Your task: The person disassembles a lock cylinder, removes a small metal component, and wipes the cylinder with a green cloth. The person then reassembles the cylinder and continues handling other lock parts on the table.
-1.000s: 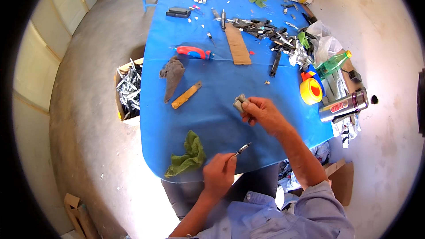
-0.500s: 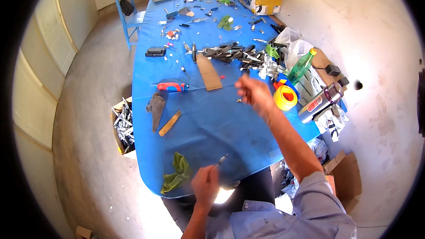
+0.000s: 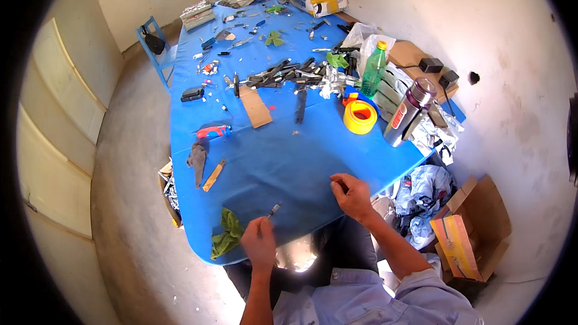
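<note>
My left hand [image 3: 259, 242] is closed at the near edge of the blue table [image 3: 289, 162]. A small slim tube [image 3: 274, 210], clear and silvery, sticks out from its fingertips; its exact kind I cannot make out. Just left of that hand lies a crumpled green cloth [image 3: 227, 235]. My right hand [image 3: 352, 195] hovers above the table's near right part, thumb and fingers pinched together. Whatever is between those fingers, if anything, is too small to see. Farther left on the table are a wooden strip [image 3: 214, 175], a grey cloth [image 3: 197, 162] and a red-and-blue tool [image 3: 214, 132].
Across the table's middle spreads a pile of black and silver pieces [image 3: 289, 74] beside a cardboard strip [image 3: 255, 108]. At right stand a yellow tape roll [image 3: 360, 117], a green bottle [image 3: 374, 71] and a steel flask [image 3: 409, 112]. An opened carton [image 3: 475, 232] sits on the floor.
My right hand has come back from above the table's middle toward me, nearer my left hand. The left hand still holds the slim tube. The whole view has shifted and turned.
</note>
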The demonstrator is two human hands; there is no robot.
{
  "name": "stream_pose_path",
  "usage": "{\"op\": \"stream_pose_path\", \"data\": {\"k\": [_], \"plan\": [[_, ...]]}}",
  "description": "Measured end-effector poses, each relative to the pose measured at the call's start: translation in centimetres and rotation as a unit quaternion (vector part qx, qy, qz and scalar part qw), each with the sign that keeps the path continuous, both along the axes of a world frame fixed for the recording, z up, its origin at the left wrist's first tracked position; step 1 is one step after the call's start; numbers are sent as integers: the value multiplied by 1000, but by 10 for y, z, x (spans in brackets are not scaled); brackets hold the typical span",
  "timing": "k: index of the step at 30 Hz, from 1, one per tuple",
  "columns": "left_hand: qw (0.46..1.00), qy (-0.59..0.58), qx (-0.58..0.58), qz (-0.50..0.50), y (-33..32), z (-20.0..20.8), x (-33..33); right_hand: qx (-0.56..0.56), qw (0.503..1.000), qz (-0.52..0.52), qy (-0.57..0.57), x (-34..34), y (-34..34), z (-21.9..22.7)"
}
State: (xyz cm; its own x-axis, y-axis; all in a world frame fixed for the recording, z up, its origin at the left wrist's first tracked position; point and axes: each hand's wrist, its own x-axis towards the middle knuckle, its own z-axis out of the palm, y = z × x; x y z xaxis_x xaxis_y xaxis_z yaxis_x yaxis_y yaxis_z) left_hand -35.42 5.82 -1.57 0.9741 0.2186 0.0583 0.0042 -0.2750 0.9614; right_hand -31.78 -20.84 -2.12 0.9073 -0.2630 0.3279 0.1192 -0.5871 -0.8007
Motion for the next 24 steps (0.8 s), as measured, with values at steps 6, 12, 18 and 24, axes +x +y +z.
{"op": "stream_pose_path", "data": {"k": [6,12,18,24], "plan": [[998,-5,-69,16,3,1,5,-73,986,-60,-136,3,15,-17],[989,5,-146,2,-9,20,-9,-21,987,-64,-147,-1,19,-14],[969,33,-242,-35,-22,37,-34,15,989,-40,-139,-1,15,-14],[968,51,-241,-52,-29,46,-56,127,990,32,-47,-40,21,20]]}}
